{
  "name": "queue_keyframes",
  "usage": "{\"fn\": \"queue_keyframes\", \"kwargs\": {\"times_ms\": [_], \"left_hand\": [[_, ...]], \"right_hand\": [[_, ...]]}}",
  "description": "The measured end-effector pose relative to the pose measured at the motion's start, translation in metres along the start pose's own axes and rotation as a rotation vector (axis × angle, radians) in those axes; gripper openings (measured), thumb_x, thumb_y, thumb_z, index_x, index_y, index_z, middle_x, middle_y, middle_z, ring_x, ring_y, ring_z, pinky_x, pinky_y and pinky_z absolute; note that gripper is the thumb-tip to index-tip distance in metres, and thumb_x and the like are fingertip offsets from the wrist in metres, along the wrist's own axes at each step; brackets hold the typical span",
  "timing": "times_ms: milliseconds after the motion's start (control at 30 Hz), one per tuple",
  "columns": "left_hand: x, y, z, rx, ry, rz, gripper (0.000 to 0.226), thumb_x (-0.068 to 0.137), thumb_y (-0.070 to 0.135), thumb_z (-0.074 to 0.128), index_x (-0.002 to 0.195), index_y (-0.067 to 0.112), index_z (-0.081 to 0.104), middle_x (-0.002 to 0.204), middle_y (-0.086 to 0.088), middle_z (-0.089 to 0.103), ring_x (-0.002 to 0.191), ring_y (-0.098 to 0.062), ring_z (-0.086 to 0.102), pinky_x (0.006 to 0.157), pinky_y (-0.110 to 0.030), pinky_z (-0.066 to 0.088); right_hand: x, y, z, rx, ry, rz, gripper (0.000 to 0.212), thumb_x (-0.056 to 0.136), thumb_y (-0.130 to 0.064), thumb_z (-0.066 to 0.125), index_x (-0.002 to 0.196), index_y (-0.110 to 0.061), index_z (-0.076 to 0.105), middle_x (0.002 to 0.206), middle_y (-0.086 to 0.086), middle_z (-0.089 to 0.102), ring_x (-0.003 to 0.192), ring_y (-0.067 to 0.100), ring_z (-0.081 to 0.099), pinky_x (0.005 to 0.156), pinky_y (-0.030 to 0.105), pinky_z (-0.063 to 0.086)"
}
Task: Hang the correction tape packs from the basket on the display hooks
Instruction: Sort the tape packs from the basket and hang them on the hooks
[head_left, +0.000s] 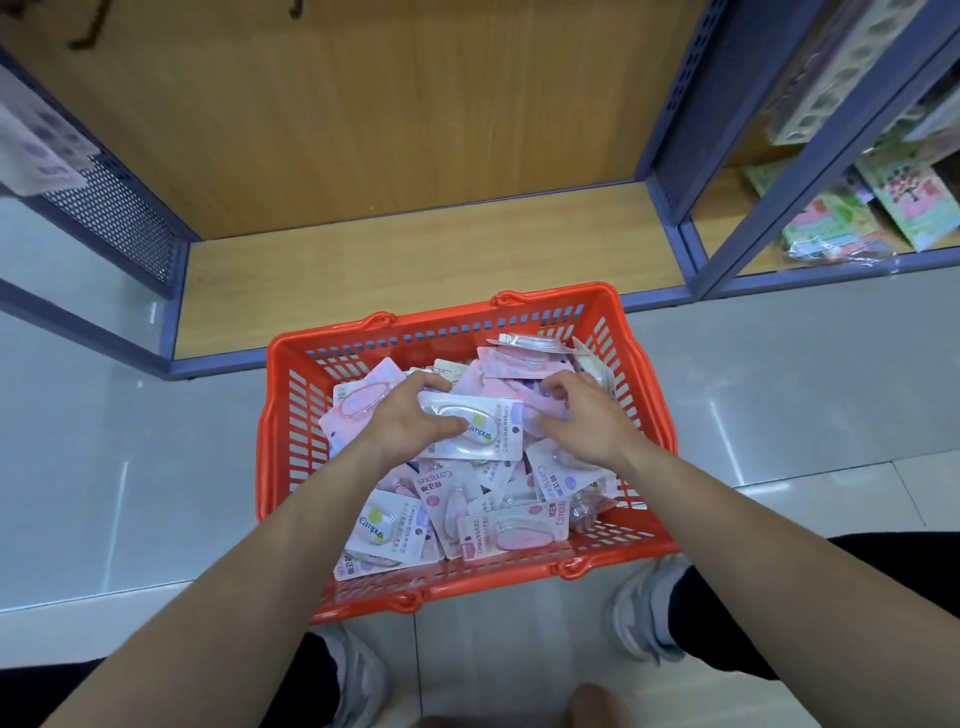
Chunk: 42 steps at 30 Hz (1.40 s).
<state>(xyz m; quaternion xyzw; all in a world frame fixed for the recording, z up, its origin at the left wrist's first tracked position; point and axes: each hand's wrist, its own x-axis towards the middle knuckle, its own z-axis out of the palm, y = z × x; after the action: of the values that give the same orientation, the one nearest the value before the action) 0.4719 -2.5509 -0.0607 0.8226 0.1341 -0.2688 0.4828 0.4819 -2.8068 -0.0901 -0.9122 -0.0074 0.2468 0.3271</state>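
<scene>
Head view: a white-and-lilac blister-card correction tape pack (483, 434) marked Campus lies on top of the heap in the red slatted plastic basket (278, 405). The left hand (405, 418) grips it, thumb across its front and fingers curled over its far edge. The right hand (584, 421) curls into pink packs (511, 530) beside it; whether it pinches one cannot be told. The basket sits on glossy grey floor tiles (104, 467), just before a wooden shelf base (415, 249) framed in blue metal.

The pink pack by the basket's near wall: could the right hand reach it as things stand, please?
Probably yes. The pink pack lies on top of the pile, uncovered, and the right hand is inside the basket, just beyond it. The left hand, gripping the white pack, is clear of it.
</scene>
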Motion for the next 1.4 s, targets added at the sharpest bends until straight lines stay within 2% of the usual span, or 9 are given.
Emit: {"fn": "queue_keyframes", "kwargs": {"times_ms": [200, 400, 533, 667, 767, 867, 1033, 1167, 1400], "left_hand": [[-0.008, -0.002, -0.014, -0.005, -0.067, -0.081, 0.039, 0.082, 0.019, 0.085, 0.117, 0.021, 0.067, 0.093, 0.006, 0.068, 0.075, -0.004, 0.066, 0.065, -0.015, 0.049], [-0.014, -0.010, -0.023, -0.060, -0.041, -0.151, 0.045, 0.079, 0.019, 0.087, 0.120, 0.015, 0.067, 0.104, -0.011, 0.076, 0.094, -0.029, 0.075, 0.084, -0.045, 0.058], [-0.023, -0.010, -0.033, -0.158, -0.021, -0.160, 0.048, 0.077, 0.017, 0.089, 0.120, 0.015, 0.068, 0.108, -0.008, 0.075, 0.092, -0.028, 0.074, 0.086, -0.045, 0.058], [-0.036, 0.009, -0.046, -0.242, 0.015, -0.130, 0.043, 0.077, 0.015, 0.087, 0.116, 0.022, 0.070, 0.107, -0.011, 0.077, 0.086, -0.024, 0.074, 0.085, -0.047, 0.059], [-0.052, 0.036, -0.057, -0.311, 0.014, -0.081, 0.038, 0.084, 0.008, 0.080, 0.118, 0.021, 0.070, 0.105, -0.010, 0.078, 0.082, -0.019, 0.073, 0.075, -0.034, 0.055], [-0.078, 0.057, -0.069, -0.330, -0.029, -0.033, 0.033, 0.088, 0.005, 0.075, 0.117, 0.020, 0.071, 0.110, -0.013, 0.077, 0.092, -0.026, 0.074, 0.085, -0.043, 0.057], [-0.125, 0.071, -0.088, -0.405, -0.045, 0.024, 0.040, 0.086, -0.004, 0.072, 0.123, 0.010, 0.064, 0.112, -0.017, 0.076, 0.094, -0.035, 0.074, 0.078, -0.042, 0.062], [-0.150, 0.073, -0.093, -0.508, -0.048, 0.083, 0.059, 0.071, 0.001, 0.084, 0.125, 0.009, 0.061, 0.109, -0.014, 0.077, 0.087, -0.029, 0.076, 0.066, -0.034, 0.061], [-0.157, 0.084, -0.068, -0.530, 0.035, 0.160, 0.038, 0.088, 0.004, 0.074, 0.123, 0.012, 0.062, 0.111, -0.008, 0.078, 0.094, -0.028, 0.076, 0.073, -0.035, 0.061]], "right_hand": [[-0.017, 0.024, -0.010, -0.183, -0.239, 0.020, 0.053, 0.085, -0.010, 0.066, 0.136, -0.016, 0.055, 0.136, 0.006, 0.050, 0.128, 0.023, 0.048, 0.108, 0.032, 0.040], [-0.023, 0.024, -0.014, -0.128, -0.267, -0.028, 0.046, 0.087, -0.019, 0.073, 0.131, -0.018, 0.059, 0.125, -0.003, 0.061, 0.115, 0.015, 0.059, 0.095, 0.028, 0.046], [-0.019, 0.019, -0.024, 0.144, -0.229, -0.009, 0.016, 0.089, -0.016, 0.076, 0.102, -0.019, 0.068, 0.096, 0.001, 0.071, 0.085, 0.023, 0.071, 0.076, 0.033, 0.056], [-0.024, -0.014, -0.043, 0.572, -0.169, -0.046, 0.033, 0.095, -0.004, 0.068, 0.123, -0.020, 0.064, 0.107, -0.017, 0.071, 0.106, 0.008, 0.070, 0.083, 0.022, 0.057], [-0.030, -0.048, -0.048, 0.703, -0.220, -0.079, 0.033, 0.099, -0.008, 0.064, 0.130, -0.019, 0.062, 0.116, -0.002, 0.075, 0.108, 0.015, 0.072, 0.084, 0.030, 0.058], [-0.041, -0.078, -0.053, 0.767, -0.303, -0.095, 0.033, 0.102, -0.013, 0.061, 0.134, -0.021, 0.061, 0.123, 0.003, 0.073, 0.108, 0.017, 0.071, 0.077, 0.033, 0.059], [-0.066, -0.113, -0.075, 0.748, -0.377, -0.190, 0.034, 0.103, -0.011, 0.057, 0.136, -0.017, 0.059, 0.127, 0.010, 0.071, 0.105, 0.020, 0.073, 0.070, 0.031, 0.060], [-0.085, -0.131, -0.102, 0.664, -0.386, -0.299, 0.034, 0.100, -0.005, 0.059, 0.134, -0.007, 0.061, 0.128, 0.016, 0.070, 0.119, 0.030, 0.067, 0.092, 0.043, 0.060], [-0.100, -0.147, -0.116, 0.331, -0.233, -0.388, 0.031, 0.097, -0.014, 0.068, 0.127, -0.022, 0.071, 0.108, -0.004, 0.076, 0.094, 0.004, 0.067, 0.090, 0.032, 0.054]]}}
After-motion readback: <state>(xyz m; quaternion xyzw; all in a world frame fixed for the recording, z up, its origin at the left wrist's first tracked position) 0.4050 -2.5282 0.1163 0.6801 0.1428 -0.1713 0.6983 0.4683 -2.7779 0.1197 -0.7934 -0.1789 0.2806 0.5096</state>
